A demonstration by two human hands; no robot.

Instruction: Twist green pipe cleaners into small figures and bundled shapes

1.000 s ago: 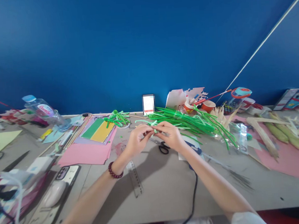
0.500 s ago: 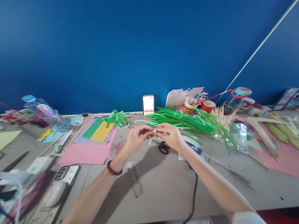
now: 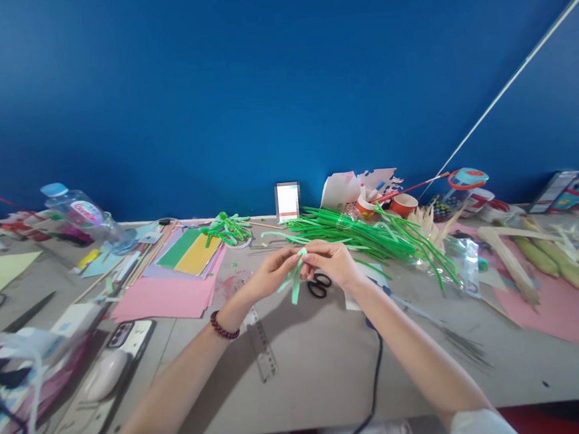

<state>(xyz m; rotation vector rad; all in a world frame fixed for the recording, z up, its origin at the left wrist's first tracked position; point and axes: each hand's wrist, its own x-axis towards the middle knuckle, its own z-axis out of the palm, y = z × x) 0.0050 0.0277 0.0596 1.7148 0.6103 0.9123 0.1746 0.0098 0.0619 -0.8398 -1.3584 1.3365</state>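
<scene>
Between the fingertips of both hands is a light green pipe cleaner piece (image 3: 296, 289), its ends hanging below the fingers. My left hand (image 3: 277, 269), with a dark beaded bracelet (image 3: 224, 325) on the wrist, pinches it from the left. From the right my right hand (image 3: 329, 262) pinches its top. Black-handled scissors (image 3: 319, 285) lie on the table just under my right hand, their blades mostly hidden. A clear ruler (image 3: 263, 353) rests below my left hand. Behind the hands lies a pile of green pipe cleaners (image 3: 351, 232).
Pink sheets (image 3: 168, 297) and a green-yellow pack (image 3: 189, 253) lie left, near curled green pieces (image 3: 227, 228). A phone (image 3: 79, 417) with a white mouse (image 3: 106, 375) is front left. A bottle (image 3: 86, 213) leans behind. Corn husks (image 3: 538, 254) lie right; a black cable (image 3: 377, 377) crosses the front edge.
The light green piece now hangs lower and shows more of its length below the fingers. Both hands have turned slightly around it, and my left fingers have shifted.
</scene>
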